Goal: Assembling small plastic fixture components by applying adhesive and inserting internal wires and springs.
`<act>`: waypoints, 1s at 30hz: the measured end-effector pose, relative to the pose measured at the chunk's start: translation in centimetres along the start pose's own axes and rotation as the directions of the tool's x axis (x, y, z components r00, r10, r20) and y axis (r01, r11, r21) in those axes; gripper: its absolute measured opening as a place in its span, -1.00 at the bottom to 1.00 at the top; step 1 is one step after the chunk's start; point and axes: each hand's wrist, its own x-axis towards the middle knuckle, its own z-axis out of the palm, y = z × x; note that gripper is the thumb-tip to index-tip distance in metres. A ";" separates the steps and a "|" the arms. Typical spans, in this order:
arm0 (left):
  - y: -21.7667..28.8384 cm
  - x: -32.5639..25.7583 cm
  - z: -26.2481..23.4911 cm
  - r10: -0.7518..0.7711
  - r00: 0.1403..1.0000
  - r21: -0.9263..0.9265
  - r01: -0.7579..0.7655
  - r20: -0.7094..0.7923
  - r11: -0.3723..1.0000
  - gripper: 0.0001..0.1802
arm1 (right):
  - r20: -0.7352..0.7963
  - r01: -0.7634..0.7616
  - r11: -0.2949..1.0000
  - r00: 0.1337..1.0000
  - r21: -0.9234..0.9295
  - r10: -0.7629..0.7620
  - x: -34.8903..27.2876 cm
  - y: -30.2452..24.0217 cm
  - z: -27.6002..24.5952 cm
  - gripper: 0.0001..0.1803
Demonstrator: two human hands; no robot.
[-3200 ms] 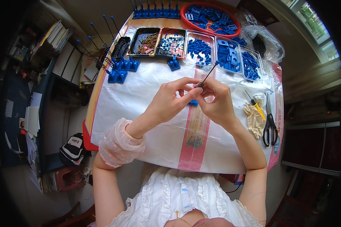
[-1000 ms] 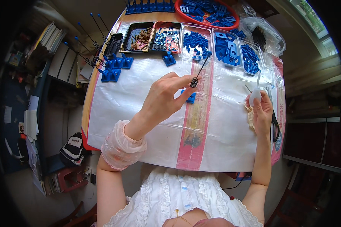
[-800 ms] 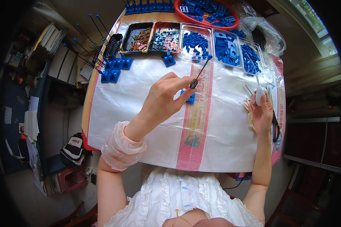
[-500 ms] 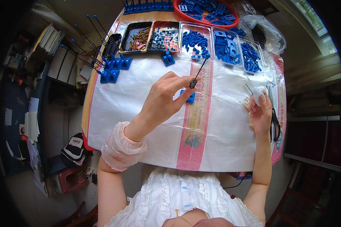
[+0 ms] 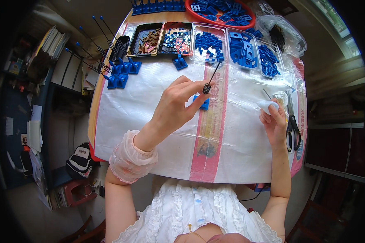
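Note:
Over the middle of the table, my left hand (image 5: 178,99) pinches a black spring rod with a blue tip (image 5: 215,73) by its coiled end, the rod slanting up and away to the right. Just beyond those fingertips, a blue plastic base (image 5: 201,103) lies on the cover, partly hidden by the hand. At the right, my right hand (image 5: 276,123) has its fingers closed round a white rounded tool (image 5: 267,106) with a thin metal tip pointing away from me. Black-handled scissors (image 5: 293,131) lie beside this hand, on its right.
Open trays of brass-coloured screws (image 5: 150,40), small nuts (image 5: 176,42) and blue parts (image 5: 242,50) line the far side. A red basin (image 5: 253,18) of blue pieces stands behind them. Assembled bases with upright spring rods (image 5: 119,75) occupy the far left. A white cover (image 5: 158,158) spreads over the table.
My right hand has shifted slightly left and tilted the white tool, moving off the scissors so more of them shows. The left hand holds the spring rod almost still.

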 end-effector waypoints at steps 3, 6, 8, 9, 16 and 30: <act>-0.1 -0.1 -0.1 -0.030 0.999 0.003 0.030 0.041 1.000 -0.62 | -0.009 -0.028 1.000 1.000 0.000 0.028 -0.1 0.2 0.2 -0.86; -0.2 -0.2 0.0 -0.012 1.000 0.006 0.012 0.022 1.000 -0.64 | 0.017 -0.049 0.999 0.999 0.011 0.049 -0.1 0.5 0.2 -0.85; -0.4 -0.2 0.2 0.009 1.000 0.007 -0.009 0.001 1.000 -0.66 | 0.002 -0.072 0.997 0.997 0.027 0.072 -0.2 0.6 0.5 -0.85; -0.4 -0.2 0.2 0.013 1.000 0.007 -0.013 -0.001 1.000 -0.66 | -0.001 -0.087 0.996 0.996 0.027 0.087 -0.2 0.6 0.6 -0.85; -0.4 -0.2 0.2 0.018 1.000 0.019 -0.018 0.002 1.000 -0.66 | -0.005 -0.234 0.972 0.972 0.000 0.234 0.6 0.0 1.0 -0.83; -0.2 -0.1 0.2 -0.009 1.000 0.021 0.008 0.027 1.000 -0.76 | -0.007 -0.319 0.948 0.948 0.008 0.319 2.7 -0.2 3.0 -0.86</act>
